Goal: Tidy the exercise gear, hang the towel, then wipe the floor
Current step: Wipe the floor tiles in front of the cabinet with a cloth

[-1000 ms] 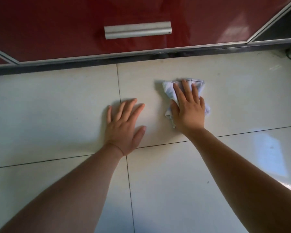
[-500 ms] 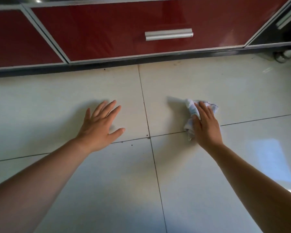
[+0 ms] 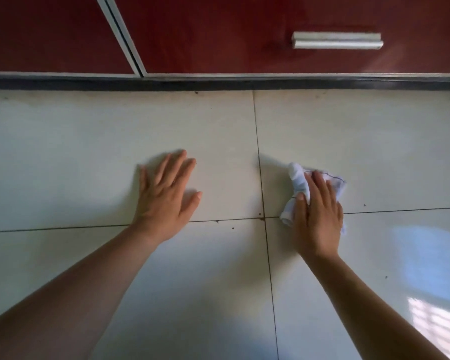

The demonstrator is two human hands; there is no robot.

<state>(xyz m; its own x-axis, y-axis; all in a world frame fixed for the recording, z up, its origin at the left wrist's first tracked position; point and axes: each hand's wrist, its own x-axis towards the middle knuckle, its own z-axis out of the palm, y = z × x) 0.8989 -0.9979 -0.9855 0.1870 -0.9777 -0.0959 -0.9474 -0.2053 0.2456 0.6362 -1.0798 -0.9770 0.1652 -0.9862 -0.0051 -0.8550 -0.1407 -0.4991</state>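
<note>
Judged in last stage, wiping: right grip (image 3: 318, 216) pressed flat on bunched white cloth (image 3: 298, 179), left grip (image 3: 164, 201) open on tiled floor (image 3: 89, 152); dark specks (image 3: 233, 228) uncleared; gear, towel out of view.

1. The cloth (image 3: 298, 179) is white with a thin dark line near its edge, crumpled into a loose wad. It lies on the floor under the right hand (image 3: 318, 216), whose straight fingers press it down. Folds stick out beyond the fingertips and beside the thumb.
2. The floor (image 3: 89, 152) is pale, glossy tile with thin dark grout lines (image 3: 266, 255). Two lines cross between the right hand and the left hand (image 3: 166, 196), which rests flat on a tile. Small dark specks (image 3: 233, 227) lie near that crossing.
</note>
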